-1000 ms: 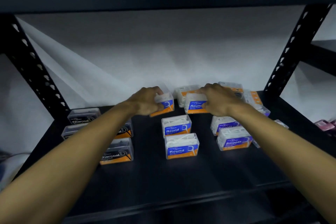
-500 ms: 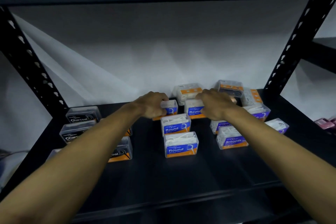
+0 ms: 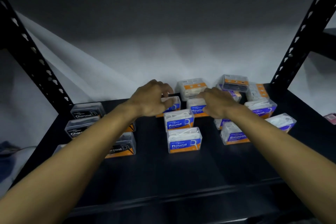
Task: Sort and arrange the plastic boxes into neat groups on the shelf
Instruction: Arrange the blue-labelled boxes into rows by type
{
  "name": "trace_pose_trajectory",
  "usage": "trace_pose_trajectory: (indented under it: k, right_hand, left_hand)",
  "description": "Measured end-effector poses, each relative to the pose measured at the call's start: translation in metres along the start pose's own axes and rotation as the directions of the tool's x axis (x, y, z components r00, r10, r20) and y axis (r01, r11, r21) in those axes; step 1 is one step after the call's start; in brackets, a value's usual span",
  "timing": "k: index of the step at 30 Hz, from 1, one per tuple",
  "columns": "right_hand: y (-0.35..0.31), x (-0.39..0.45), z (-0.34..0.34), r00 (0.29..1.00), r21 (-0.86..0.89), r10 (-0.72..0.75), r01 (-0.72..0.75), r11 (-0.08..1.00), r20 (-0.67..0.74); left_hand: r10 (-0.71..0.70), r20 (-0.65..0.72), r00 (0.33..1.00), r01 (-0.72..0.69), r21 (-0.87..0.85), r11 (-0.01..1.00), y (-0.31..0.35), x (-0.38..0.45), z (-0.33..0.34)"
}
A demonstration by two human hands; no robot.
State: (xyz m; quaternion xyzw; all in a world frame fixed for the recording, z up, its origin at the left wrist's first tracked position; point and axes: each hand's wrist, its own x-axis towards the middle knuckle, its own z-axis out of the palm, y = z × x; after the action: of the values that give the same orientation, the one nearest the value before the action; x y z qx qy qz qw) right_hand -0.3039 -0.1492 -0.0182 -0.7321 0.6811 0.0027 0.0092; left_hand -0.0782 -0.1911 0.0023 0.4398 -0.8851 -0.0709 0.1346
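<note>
Round boxes (image 3: 183, 140) are forming a middle column on the shelf (image 3: 181, 178); left hand (image 3: 152, 100) and right hand (image 3: 216, 102), fingers loosely curled, are hovering over rear boxes, contact unclear; next: squaring them.

Both hands (image 3: 151, 101) (image 3: 217, 103) rest on Round boxes (image 3: 197, 108).

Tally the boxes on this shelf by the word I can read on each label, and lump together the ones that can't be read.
Charcoal: 3
Round: 3
Smooth: 2
Label hidden, turned away or blurred: at least 8
Total: at least 16. Overlaps at the back and the arms in front prevent an exact count.
</note>
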Motion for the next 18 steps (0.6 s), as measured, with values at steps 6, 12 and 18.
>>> trace_pose_trajectory:
  k: [6,12,18]
  right_hand:
    - [-0.001,0.0,-0.003,1.0,0.007,-0.009,0.009,1.0,0.007]
    - [-0.001,-0.001,-0.001,1.0,0.007,-0.018,0.018,1.0,-0.007]
    - [-0.004,-0.001,-0.001,1.0,0.02,-0.025,0.026,0.999,-0.006]
  left_hand:
    - [-0.023,0.337,0.941,-0.036,0.17,0.985,0.013,-0.003,-0.001]
    - [-0.009,0.402,0.916,-0.065,0.169,0.983,0.017,-0.005,-0.001]
    - [-0.087,0.407,0.909,0.001,0.206,0.978,-0.001,-0.017,-0.01]
